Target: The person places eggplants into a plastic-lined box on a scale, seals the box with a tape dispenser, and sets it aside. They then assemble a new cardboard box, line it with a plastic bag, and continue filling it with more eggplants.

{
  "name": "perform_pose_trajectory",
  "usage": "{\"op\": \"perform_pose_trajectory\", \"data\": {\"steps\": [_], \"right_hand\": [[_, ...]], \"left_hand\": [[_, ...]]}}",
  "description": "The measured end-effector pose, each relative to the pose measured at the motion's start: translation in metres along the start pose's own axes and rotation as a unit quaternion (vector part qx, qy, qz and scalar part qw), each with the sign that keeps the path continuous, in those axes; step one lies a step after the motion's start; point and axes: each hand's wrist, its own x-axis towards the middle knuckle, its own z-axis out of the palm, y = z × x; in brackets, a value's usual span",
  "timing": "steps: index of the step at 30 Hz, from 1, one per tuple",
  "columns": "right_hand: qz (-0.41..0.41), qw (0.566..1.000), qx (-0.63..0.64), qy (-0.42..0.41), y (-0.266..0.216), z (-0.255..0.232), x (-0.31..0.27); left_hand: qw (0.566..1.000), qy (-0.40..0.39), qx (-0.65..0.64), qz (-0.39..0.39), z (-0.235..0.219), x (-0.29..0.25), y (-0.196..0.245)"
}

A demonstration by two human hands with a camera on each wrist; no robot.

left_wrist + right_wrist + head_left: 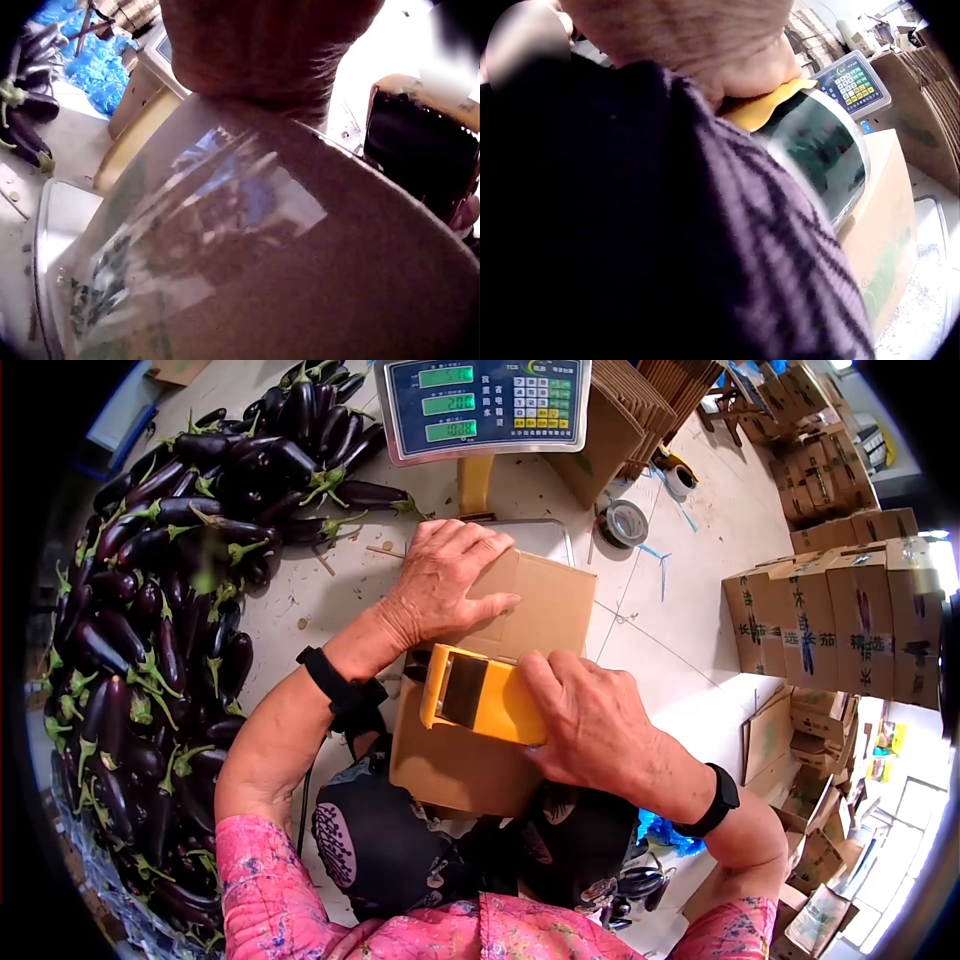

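Observation:
A cardboard box [545, 595] lies in front of the person's knees, its top flaps folded over. The left hand [455, 575] rests on its far left part, thumb stretched across the flap. In the right hand [600, 715] is a yellow tape dispenser [500, 700], gripped over the near half of the box. From the right wrist, the roll of clear tape with green print [829, 146] shows in the dispenser beside the box. Clear tape [247, 195] with green print covers a side of the box in the left wrist view.
A digital scale display [485, 405] stands beyond the box, above its metal platform [545, 535]. Eggplants [130, 650] are heaped along the left. A tape roll [623, 523] lies on the floor at the right, and packed boxes [835, 615] are stacked farther right.

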Motion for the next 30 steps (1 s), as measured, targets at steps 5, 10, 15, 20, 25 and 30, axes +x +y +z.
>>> {"op": "perform_pose_trajectory", "data": {"steps": [5,10,15,20,25,30], "right_hand": [[-0.011,1.000,0.011,0.003,0.003,0.000,0.000],[-0.010,1.000,0.002,0.002,-0.001,-0.002,0.000],[-0.007,1.000,-0.002,-0.021,-0.002,-0.002,0.005],[0.016,0.999,0.005,-0.037,0.002,-0.009,0.002],[0.024,0.998,-0.021,-0.051,0.018,-0.016,-0.016],[0.041,0.998,-0.030,-0.032,0.067,-0.002,-0.057]], "left_hand": [[1.000,-0.009,0.020,0.016,-0.002,0.003,0.001],[0.988,-0.009,0.139,0.065,0.002,0.002,0.004],[0.988,-0.039,0.147,0.037,0.000,0.003,0.012],[0.992,-0.015,0.118,0.037,0.008,-0.002,0.004],[0.994,-0.010,0.103,0.029,0.005,0.000,0.004],[0.996,-0.004,0.089,0.022,0.007,-0.003,0.003]]}}
